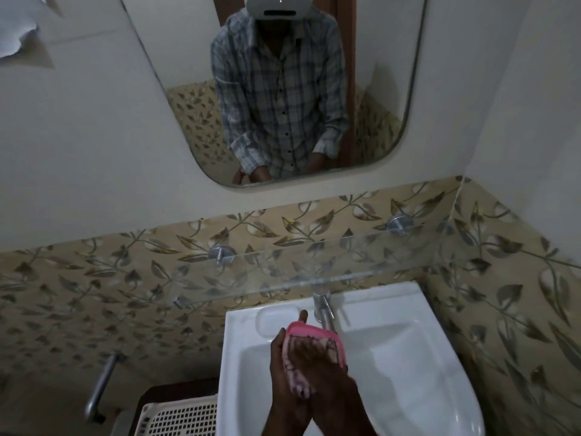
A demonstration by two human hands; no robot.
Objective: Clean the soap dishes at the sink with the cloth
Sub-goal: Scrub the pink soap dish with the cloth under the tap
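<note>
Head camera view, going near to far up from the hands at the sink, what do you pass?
Cloth → pink soap dish → tap → glass shelf → leaf-patterned tiles → mirror.

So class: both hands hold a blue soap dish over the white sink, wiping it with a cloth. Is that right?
Not quite: the head view shows the soap dish is pink, not blue. The left hand and right hand do hold it with the cloth over the white sink.

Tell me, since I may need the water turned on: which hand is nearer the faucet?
Left. The left hand cradles the pink soap dish just beside the faucet; the right hand presses the cloth lower down.
</note>
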